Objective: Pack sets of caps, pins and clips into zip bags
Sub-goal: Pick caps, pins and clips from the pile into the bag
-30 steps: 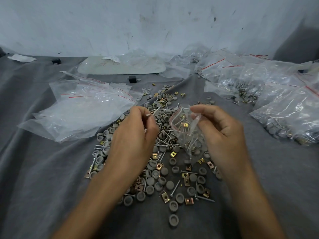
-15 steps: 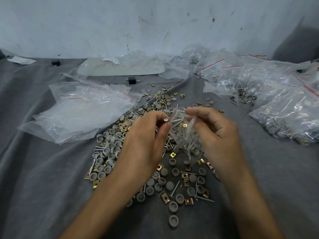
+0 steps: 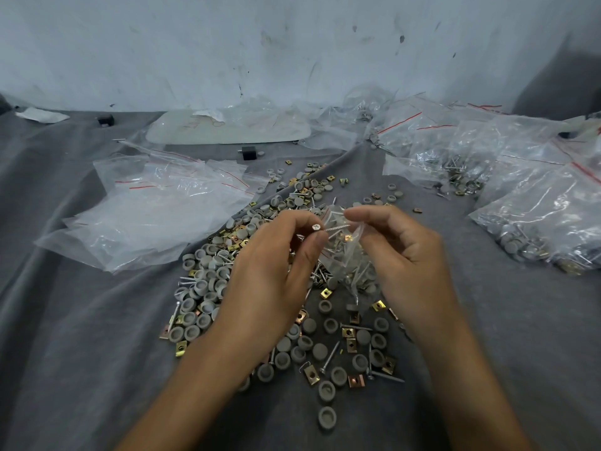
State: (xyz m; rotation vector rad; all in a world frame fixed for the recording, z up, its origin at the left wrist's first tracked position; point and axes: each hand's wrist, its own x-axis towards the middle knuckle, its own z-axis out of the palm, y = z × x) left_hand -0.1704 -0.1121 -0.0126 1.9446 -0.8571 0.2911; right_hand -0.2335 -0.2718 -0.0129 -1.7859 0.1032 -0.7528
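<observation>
A scuffed pale wall (image 3: 227,43) backs a grey cloth (image 3: 81,336) that covers the whole work surface. Along the right side of the cloth lie heaps of filled zip bags (image 3: 536,196) with red seal lines, grey and metal parts showing through the plastic. On the left sits a loose stack of empty zip bags (image 3: 156,216), and behind it, near the wall, a flat white tray (image 3: 227,131) under more clear plastic.

In the centre spreads a pile of loose parts (image 3: 320,350): round grey caps, brass-coloured square clips and long silver pins, lying mixed together.

Above that pile a person's two bare hands work close together. The right hand (image 3: 409,255) pinches the upper edge of a small zip bag (image 3: 344,258), which hangs down over the pile and already holds pins, caps and a clip. The left hand (image 3: 270,271) grips a single pin (image 3: 328,227) between thumb and forefinger, its cross-slotted head toward the camera and its tip pointing at the bag's mouth.
</observation>
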